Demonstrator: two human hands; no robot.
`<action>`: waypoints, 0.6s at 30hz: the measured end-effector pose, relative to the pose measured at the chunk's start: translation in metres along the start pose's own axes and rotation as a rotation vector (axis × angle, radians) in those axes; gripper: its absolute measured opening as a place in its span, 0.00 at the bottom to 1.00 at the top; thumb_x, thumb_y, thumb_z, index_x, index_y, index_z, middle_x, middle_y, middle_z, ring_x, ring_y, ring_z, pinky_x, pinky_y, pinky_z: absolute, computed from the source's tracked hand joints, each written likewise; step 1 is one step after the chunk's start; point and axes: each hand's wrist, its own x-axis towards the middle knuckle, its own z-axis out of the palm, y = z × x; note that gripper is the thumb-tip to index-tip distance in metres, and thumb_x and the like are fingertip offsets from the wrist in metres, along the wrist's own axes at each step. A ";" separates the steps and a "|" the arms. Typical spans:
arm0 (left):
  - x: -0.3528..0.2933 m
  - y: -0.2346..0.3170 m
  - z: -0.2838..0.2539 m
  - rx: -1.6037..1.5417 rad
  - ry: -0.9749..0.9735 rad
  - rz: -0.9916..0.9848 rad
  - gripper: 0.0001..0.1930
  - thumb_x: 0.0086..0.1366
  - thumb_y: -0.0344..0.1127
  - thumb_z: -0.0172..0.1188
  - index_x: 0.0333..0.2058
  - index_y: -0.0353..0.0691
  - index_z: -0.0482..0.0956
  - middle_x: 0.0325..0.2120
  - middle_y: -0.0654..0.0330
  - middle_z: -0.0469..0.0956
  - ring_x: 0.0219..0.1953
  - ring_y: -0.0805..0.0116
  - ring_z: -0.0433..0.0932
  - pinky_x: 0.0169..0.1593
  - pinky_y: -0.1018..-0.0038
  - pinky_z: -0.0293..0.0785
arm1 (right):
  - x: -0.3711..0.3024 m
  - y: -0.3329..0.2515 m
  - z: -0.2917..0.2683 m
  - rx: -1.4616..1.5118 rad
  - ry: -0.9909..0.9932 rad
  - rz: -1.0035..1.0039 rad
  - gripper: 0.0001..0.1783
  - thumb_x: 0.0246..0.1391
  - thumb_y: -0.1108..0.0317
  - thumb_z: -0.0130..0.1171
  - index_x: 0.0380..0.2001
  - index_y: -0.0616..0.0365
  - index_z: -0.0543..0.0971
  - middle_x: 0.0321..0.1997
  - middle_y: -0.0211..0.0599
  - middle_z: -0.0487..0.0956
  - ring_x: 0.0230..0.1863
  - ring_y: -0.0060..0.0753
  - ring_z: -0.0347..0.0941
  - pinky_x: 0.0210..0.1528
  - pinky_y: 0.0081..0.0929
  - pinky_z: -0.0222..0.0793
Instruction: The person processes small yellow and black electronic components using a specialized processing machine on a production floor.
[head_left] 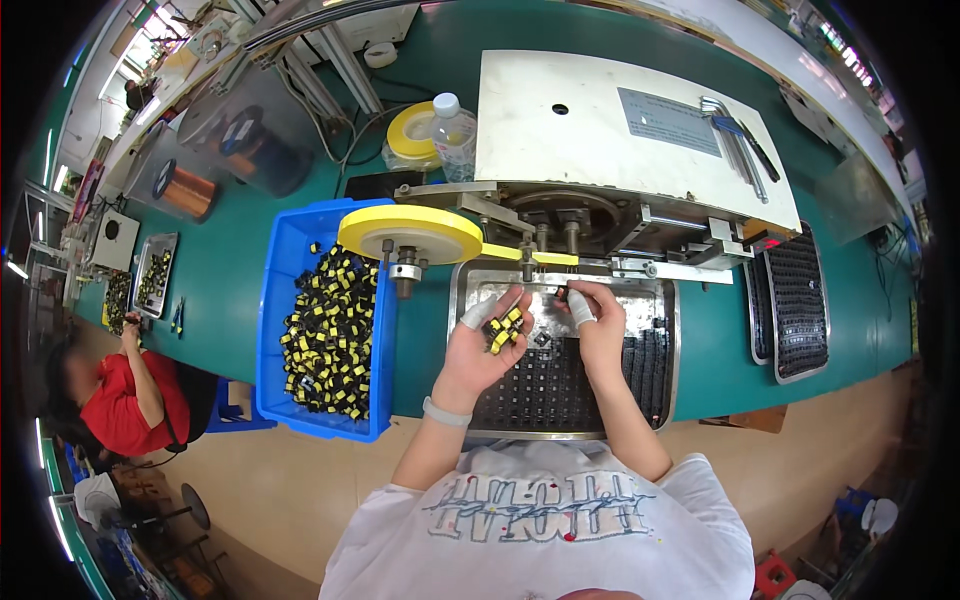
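Note:
My left hand [472, 358] is turned palm up, fingers curled round several small black coil bobbins [506, 331] wrapped in yellow tape. In my right hand [602, 335], thumb and fingertips pinch one small dark bobbin [562, 293], partly hidden by the fingers. Pale finger covers show on both hands. Just beyond them, a yellow tape strip [508, 252] runs from a large tape roll [412, 232] into the taping machine [565, 235]. Under my hands lies a metal tray [673, 330] with rows of black bobbins [535, 390].
A blue bin [268, 345] full of yellow-taped bobbins [335, 340] stands left. Behind the machine's head is a white housing [590, 130] bearing hex keys [738, 150]. A bottle [453, 135] stands beside it. Filled trays [800, 300] lie right. A person in red [130, 405] works far left.

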 end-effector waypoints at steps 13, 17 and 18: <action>0.054 -0.017 0.021 0.145 0.047 -0.050 0.17 0.69 0.42 0.48 0.50 0.38 0.71 0.45 0.53 0.76 0.47 0.58 0.76 0.43 0.66 0.78 | -0.011 -0.013 -0.026 0.139 0.131 0.075 0.12 0.51 0.83 0.59 0.41 0.66 0.78 0.45 0.36 0.77 0.46 0.28 0.76 0.50 0.19 0.71; 0.061 -0.029 0.029 0.087 -0.050 -0.079 0.16 0.65 0.41 0.53 0.47 0.38 0.73 0.46 0.55 0.74 0.45 0.62 0.73 0.38 0.72 0.71 | -0.010 -0.013 -0.029 0.126 0.148 -0.019 0.12 0.50 0.84 0.58 0.40 0.66 0.78 0.44 0.36 0.77 0.46 0.29 0.76 0.50 0.21 0.71; 0.059 -0.031 0.032 0.093 -0.031 -0.072 0.13 0.64 0.39 0.53 0.42 0.38 0.74 0.42 0.58 0.73 0.42 0.66 0.71 0.32 0.75 0.69 | -0.011 -0.016 -0.028 0.125 0.148 -0.021 0.12 0.50 0.84 0.58 0.40 0.66 0.78 0.44 0.36 0.77 0.46 0.29 0.76 0.50 0.21 0.71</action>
